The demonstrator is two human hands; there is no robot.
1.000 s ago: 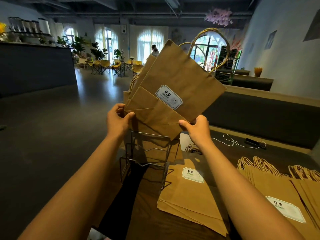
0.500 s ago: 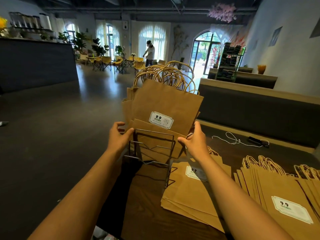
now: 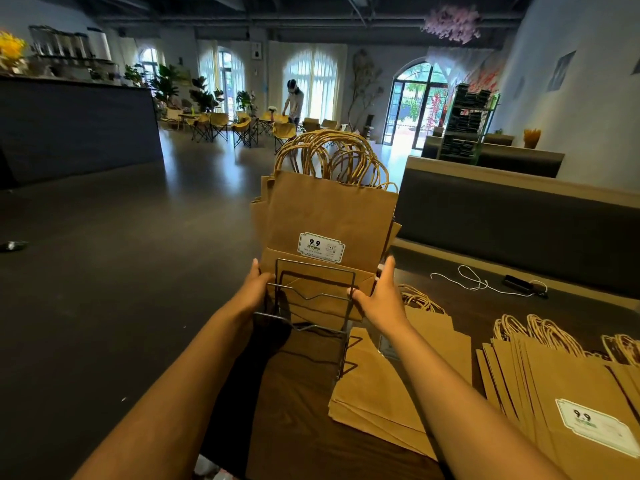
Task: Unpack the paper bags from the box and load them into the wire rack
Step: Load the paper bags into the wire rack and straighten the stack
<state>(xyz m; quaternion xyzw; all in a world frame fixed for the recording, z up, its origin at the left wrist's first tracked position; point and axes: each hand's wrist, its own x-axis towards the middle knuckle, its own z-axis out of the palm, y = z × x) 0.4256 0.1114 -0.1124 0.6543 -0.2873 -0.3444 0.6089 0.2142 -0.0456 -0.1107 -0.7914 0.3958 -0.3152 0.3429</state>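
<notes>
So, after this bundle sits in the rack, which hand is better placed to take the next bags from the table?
Right. The right hand is beside the flat bags lying right of the wire rack; the left hand is at the table's edge, away from them.

Two hands, one rack, three lots of paper bags

Both hands, left hand [image 3: 254, 289] and right hand [image 3: 381, 299], are on one bundle of bags [image 3: 329, 216] standing in the single wire rack [image 3: 311, 306]; how many bags it holds I can't tell, only that several twisted handles show on top. Two more lots lie flat on the table [image 3: 467, 299]: one small pile [image 3: 391, 386] beside the rack, and a fanned stack [image 3: 554, 386] further right. One white cable [image 3: 474, 280] too.
</notes>
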